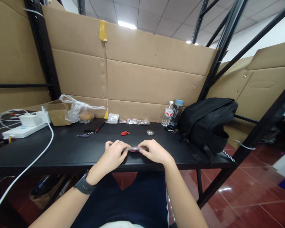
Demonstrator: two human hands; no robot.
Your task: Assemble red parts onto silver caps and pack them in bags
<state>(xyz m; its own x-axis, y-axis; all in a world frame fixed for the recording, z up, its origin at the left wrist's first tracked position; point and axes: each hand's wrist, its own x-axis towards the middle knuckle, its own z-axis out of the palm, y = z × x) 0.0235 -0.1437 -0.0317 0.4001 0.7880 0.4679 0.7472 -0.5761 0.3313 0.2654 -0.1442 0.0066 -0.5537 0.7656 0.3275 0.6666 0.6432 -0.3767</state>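
Note:
Near the front edge of the black table, my left hand [116, 152] and my right hand [155, 151] pinch opposite ends of a small flat shiny thing [134, 149]. It is greyish with bits of red and shows almost edge-on, so its kind cannot be made out. Thumbs and fingertips of both hands cover its ends. Beyond the hands lie a bunched red cord [124, 133] and a small round clear disc [150, 132]. A dark watch sits on my left wrist.
At the back lie small clear plastic packets [113, 118] and a row of packaged pieces [134, 121]. A water bottle [167, 114], a tumbler [176, 113] and a black backpack [206, 123] stand right. Left are a keychain [83, 136], a plastic bag [79, 110] and a power strip [26, 130].

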